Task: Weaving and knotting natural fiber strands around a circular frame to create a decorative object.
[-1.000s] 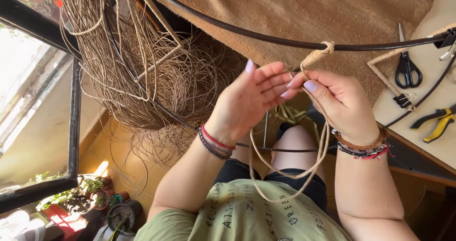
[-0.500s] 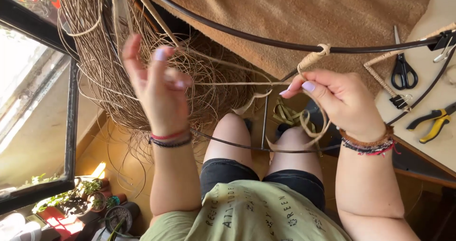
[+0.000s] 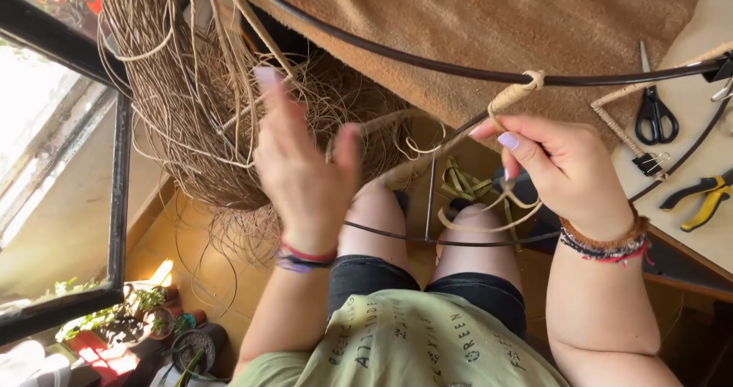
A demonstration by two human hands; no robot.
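Tan wicker cord (image 3: 513,95), wrapped around the thin dark metal hoop (image 3: 427,65), sat just above my right hand (image 3: 569,169), whose grip was pinched shut on the strand where it left the wrap. My left hand (image 3: 305,177) was raised, fingers spread loose, blurred; I could not tell whether a strand ran through it. Behind it hung a tangled bundle of pale cane fibres (image 3: 191,104). Right of my grip, black scissors (image 3: 654,112) and yellow-handled pliers (image 3: 699,204) lay on the cream surface (image 3: 706,139).

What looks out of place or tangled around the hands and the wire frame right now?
Nothing looks damaged. The loose strand under the right hand loops slack over the lap, and the fibre bundle behind the blurred left hand is a frayed tangle. The scissors and pliers lie flat.
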